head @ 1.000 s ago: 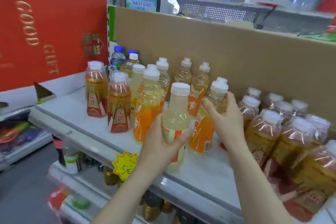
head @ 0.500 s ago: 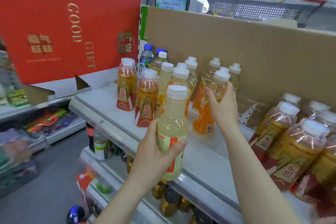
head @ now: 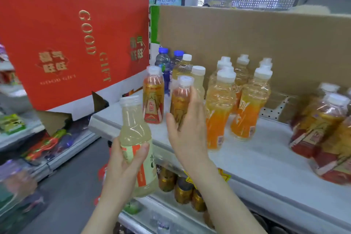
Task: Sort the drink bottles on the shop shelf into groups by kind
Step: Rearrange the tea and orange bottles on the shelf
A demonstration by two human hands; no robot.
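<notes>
Shelf carried mixed bottles. Your left hand gripped the pale bottle just off its front edge; your right hand lay straight-fingered against an amber bottle. Best to have nudged that aside, then stood pale by its twin behind.

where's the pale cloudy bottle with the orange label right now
Head view, lower centre-left: the pale cloudy plastic bottle is gripped by the left hand in front of the grey shelf, off its left front corner, just left of the right hand.
</notes>
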